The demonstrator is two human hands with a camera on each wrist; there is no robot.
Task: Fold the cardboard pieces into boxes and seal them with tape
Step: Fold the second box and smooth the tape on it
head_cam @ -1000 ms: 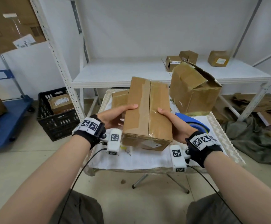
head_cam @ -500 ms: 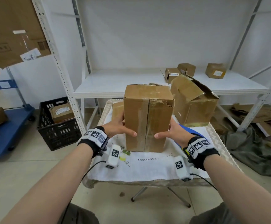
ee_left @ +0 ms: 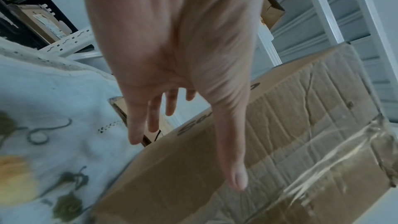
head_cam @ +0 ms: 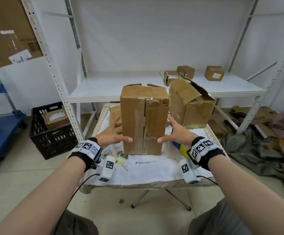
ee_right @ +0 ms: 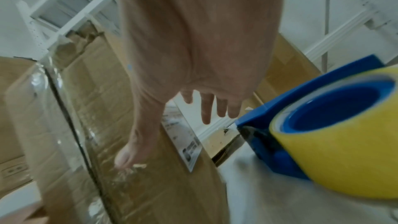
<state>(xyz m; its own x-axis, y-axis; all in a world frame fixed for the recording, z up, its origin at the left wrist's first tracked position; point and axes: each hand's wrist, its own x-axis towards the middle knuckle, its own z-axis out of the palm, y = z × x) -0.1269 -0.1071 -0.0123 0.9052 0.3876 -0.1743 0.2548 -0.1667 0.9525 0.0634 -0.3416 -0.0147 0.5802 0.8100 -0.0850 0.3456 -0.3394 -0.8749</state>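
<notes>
Bracketing: left hand (head_cam: pixel 111 135) and right hand (head_cam: pixel 175 133) flank the box (head_cam: pixel 144 122), fingers straight, grasping nothing.
Change: the box, tipped flat a second ago, now stands upright on the table (head_cam: pixel 154 170).
Meaning: taped seam done; tape dispenser (ee_right: pixel 323 140) waits beside it.

A tall taped cardboard box (head_cam: pixel 144 122) stands upright at the middle of the cloth-covered folding table (head_cam: pixel 148 170), between the left hand (head_cam: pixel 111 134) and the right hand (head_cam: pixel 176 131). Behind it toward the table's far right corner sits an open brown carton (head_cam: pixel 191 106). A yellow tape roll in a blue dispenser (ee_right: pixel 331 135) lies near the right edge. A flat cardboard piece (head_cam: pixel 115 116) lies behind the box's left side.
</notes>
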